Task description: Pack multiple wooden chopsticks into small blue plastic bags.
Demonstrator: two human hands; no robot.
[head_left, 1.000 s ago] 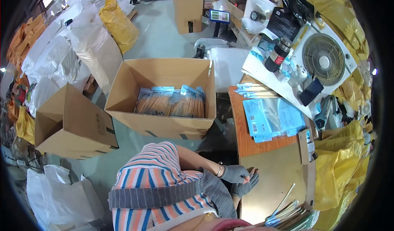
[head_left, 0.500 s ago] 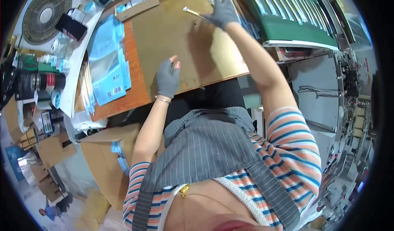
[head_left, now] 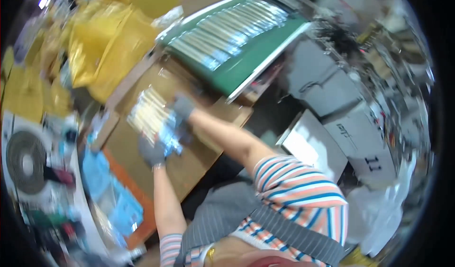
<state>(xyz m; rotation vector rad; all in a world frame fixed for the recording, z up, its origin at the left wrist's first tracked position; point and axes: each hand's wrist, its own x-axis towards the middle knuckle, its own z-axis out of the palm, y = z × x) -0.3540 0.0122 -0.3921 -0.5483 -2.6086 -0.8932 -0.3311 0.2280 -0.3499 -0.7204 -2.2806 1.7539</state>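
Note:
A bunch of slim pale sticks in clear, shiny wrappers [head_left: 150,109] is between my two hands, over the brown board on the table. My left hand [head_left: 152,153], in a grey glove with bare fingertips, is at the bunch's near end. On the bunch's right side is my right hand [head_left: 183,106], also gloved in grey. Motion smears the fingers of both hands, so their grip does not show. Whether the bunch rests on the board or is lifted I cannot tell.
Beyond the board [head_left: 196,165], a green conveyor belt [head_left: 275,46] carries a row of similar wrapped sticks. Blue printed packets [head_left: 125,210] lie along the table's left side, near a fan [head_left: 28,160]. Yellow plastic bags [head_left: 102,44] are piled at the far left. White boxes [head_left: 353,134] stand at right.
The view has swung to the right. My right hand, earlier at the board's far side with a wrapped stick, is now nearer my left hand. A bunch of sticks now shows between them.

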